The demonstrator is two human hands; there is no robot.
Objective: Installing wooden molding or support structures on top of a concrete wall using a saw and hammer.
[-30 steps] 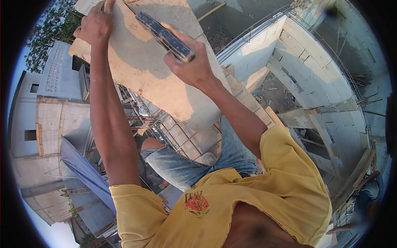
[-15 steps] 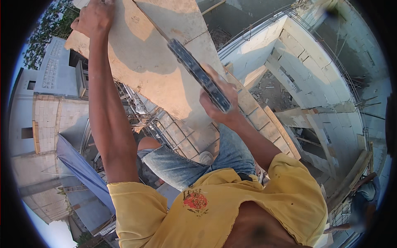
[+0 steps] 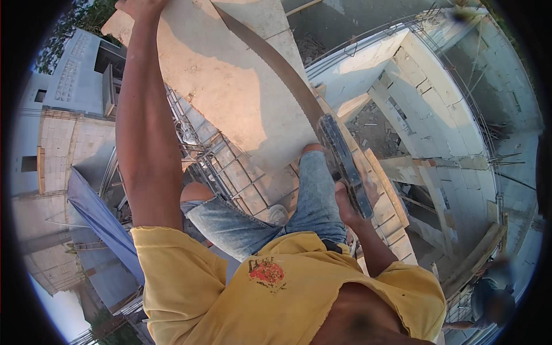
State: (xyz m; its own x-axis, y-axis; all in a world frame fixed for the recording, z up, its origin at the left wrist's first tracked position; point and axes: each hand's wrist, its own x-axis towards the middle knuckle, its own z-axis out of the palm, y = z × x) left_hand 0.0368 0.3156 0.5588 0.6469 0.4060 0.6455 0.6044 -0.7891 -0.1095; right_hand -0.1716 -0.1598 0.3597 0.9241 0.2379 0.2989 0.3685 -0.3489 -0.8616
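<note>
A hand saw [image 3: 276, 60] with a long toothed blade and a dark handle slants across a large pale board [image 3: 213, 86]. Its blade crosses the board's right part, the tip end running to the top edge of the picture. My right hand [image 3: 352, 202] is closed around the saw's handle, to the right of my knee. At the far left corner of the board, my left hand [image 3: 141, 7] grips the edge; its fingers are partly cut off by the picture's rim. Light and shadow patches cover the board's face.
Below the board lies a grid of steel bars [image 3: 241, 184] over wooden formwork. On the right, unfinished block walls [image 3: 425, 75] drop to a rubble-strewn floor. A blue tarp [image 3: 103, 221] hangs at left. Another person [image 3: 491, 299] is at the lower right.
My right hand has pulled the saw back toward me and to the right, so much more of the blade shows. My left hand stays at the board's far corner.
</note>
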